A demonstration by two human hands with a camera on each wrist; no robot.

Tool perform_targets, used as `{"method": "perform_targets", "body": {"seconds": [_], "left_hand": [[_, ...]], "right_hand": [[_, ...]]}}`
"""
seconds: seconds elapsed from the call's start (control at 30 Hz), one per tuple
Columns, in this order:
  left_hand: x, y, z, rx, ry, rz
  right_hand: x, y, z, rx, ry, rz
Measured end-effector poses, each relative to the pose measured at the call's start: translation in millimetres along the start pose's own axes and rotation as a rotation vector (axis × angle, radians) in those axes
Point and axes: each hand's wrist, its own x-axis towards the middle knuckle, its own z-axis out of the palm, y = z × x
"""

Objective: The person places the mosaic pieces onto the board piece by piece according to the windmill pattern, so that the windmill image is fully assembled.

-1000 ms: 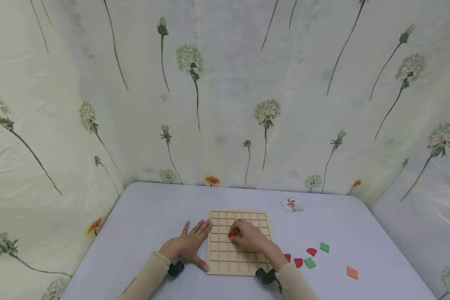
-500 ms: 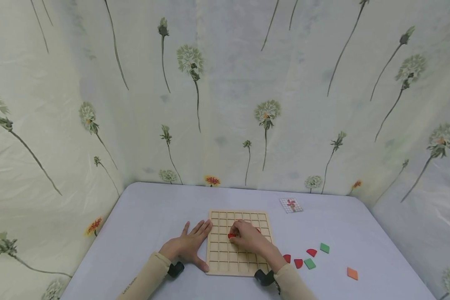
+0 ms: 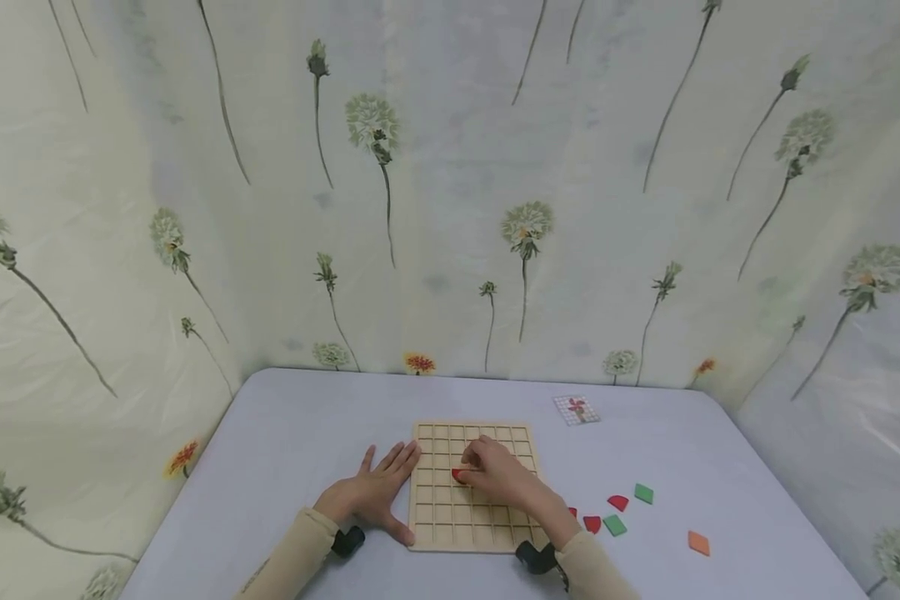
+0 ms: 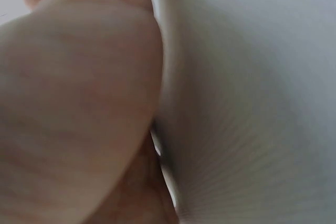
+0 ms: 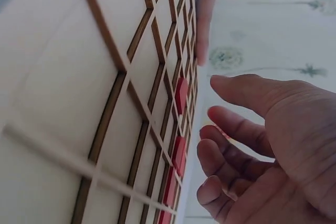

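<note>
- While one left hand [image 3: 381, 493] lies at the board's nine o'clock, its fingers spread wide and straight, it holds nothing; the fingertips and thumb meet the left edge.
- One wooden grid board [image 3: 435, 493] lies flat on one pale table [image 3: 307, 417].
- One nearest red piece [image 3: 457, 476] sits on the board at the right hand's nine o'clock, just beside the thumb tip; the right wrist view shows it clear of the fingers. It looks flat, glossy and bright red, with a rounded edge, partly hidden from above.
- At least two other red pieces [image 5: 179, 156] lie in the grid.
- One right hand [image 3: 498, 477] hangs over the board, fingers loosely bent, a narrow gap between thumb and forefinger, gripping nothing.
- Three loose red wedges [image 3: 592, 524] lie between the board's three and four o'clock.
- One pattern card [image 3: 577, 409] lies at two o'clock.
- Two green diamonds [image 3: 615, 525] and, farthest right, one orange diamond [image 3: 698, 542] lie around three o'clock.
</note>
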Motion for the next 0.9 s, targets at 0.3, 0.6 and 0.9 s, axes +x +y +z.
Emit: {"method": "perform_targets", "body": {"seconds": [0.3, 0.6, 0.9], "left_hand": [[1.2, -2.8, 2.1, -0.007, 0.008, 0.008], [3.1, -4.0, 4.2, -0.017, 0.007, 0.007], [0.8, -0.2, 3.2, -0.026, 0.009, 0.006]], "right_hand": [[-30, 16, -23, 0.048, -0.017, 0.068], [-66, 41, -53, 0.043, -0.065, 0.106], [-87, 63, -84, 0.022, -0.109, 0.169]]}}
